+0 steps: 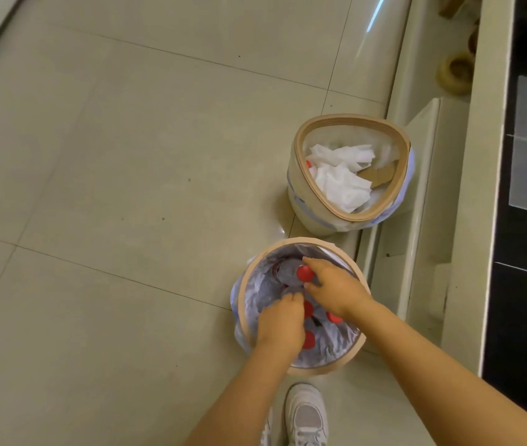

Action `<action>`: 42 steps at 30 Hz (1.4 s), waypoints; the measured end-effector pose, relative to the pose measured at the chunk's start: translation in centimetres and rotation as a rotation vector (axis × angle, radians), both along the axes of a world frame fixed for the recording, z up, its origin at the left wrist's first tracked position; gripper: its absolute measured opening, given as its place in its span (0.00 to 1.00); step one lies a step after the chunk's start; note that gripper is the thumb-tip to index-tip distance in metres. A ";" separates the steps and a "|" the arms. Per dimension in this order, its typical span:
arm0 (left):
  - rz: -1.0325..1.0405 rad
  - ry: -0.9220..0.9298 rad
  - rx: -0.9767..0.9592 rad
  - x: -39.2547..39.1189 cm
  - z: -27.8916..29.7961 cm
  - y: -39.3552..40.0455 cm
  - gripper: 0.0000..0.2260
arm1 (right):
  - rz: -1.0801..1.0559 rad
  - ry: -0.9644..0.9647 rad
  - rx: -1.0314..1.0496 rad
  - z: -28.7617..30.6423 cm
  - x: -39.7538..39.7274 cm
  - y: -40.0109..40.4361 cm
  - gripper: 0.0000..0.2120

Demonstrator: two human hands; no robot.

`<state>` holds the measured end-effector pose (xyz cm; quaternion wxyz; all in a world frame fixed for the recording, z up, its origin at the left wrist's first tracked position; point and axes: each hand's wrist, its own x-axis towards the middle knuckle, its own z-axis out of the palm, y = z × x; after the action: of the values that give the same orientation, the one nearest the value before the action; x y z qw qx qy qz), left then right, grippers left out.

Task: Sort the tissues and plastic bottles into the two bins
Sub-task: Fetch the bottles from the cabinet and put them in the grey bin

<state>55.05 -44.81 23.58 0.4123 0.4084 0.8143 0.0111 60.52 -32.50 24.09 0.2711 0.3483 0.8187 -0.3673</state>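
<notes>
Both hands are down in the near bin [243,304] among red-capped bottles [309,339], the right hand [333,286] curled around one bottle [291,273] below its cap, the left hand [280,323] curled, its grasp hidden, while tissues [339,175] fill the far bin [301,194].

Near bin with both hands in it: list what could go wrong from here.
1. A red cap shows under the tissues in the far bin, so a bottle may stay missorted there.
2. The right hand reaches for the bottle with the red cap while the left hand works beside it in the near bin; the crowded bottles could slip from the fingers.
</notes>
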 end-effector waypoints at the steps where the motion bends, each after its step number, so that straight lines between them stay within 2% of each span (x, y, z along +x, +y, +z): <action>1: 0.011 0.031 0.035 -0.3 0.7 -0.2 0.14 | -0.001 0.016 0.035 0.9 0.2 0.0 0.26; 8: 0.114 0.192 0.262 -2.2 9.1 0.1 0.12 | 0.004 0.222 0.313 8.6 0.8 -1.2 0.15; 10: 0.136 0.245 0.363 -2.3 12.4 0.4 0.08 | -0.004 0.277 0.339 11.5 1.1 -1.5 0.14; 14: 0.061 0.366 0.427 -2.3 18.9 0.7 0.10 | -0.057 0.395 0.381 18.9 2.3 -2.2 0.14; 17: 0.099 0.310 0.493 -2.3 24.6 1.0 0.07 | -0.092 0.437 0.409 24.8 3.7 -2.3 0.13; 25: 0.011 0.350 0.636 -0.2 41.5 0.7 0.12 | -0.161 0.476 0.530 40.8 8.8 -4.2 0.15; 31: -0.009 0.408 0.815 2.0 53.0 -1.7 0.11 | -0.197 0.520 0.606 51.3 12.2 -7.3 0.16; 36: -0.113 0.482 0.899 4.1 59.2 -4.8 0.07 | -0.287 0.576 0.692 58.0 14.5 -11.2 0.15; 42: -0.196 0.428 0.969 4.5 63.9 -9.4 0.07 | -0.430 0.605 0.847 63.2 17.0 -17.5 0.15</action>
<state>59.55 -54.20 87.45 0.0008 0.6192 0.7397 0.2634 77.56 -50.04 87.28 -0.2200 0.4648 0.8466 -0.1369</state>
